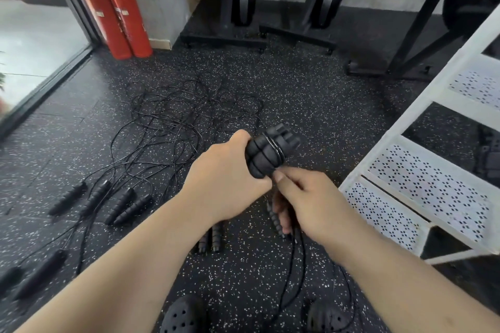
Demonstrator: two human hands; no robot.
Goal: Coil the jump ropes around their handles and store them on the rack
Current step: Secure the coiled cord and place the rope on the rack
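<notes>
**Handles gripped, rope part-wound**

L hand grips a pair of black ribbed handles, held together above the floor, tips pointing up & to the right. A few turns of rope sit round the handles near the top. R hand is just below, thumb & forefinger pinching the rope where it leaves the handles' lower end; the two hands touch. The rest of that rope drops under the R hand to the floor, btwn two black shoes. Rack (white, perforated shelves) stands just right of the hands, untouched. Further out lies a tangle of other ropes, w/ spare handles spread at left. Two red extinguishers lean at the far wall.
</notes>
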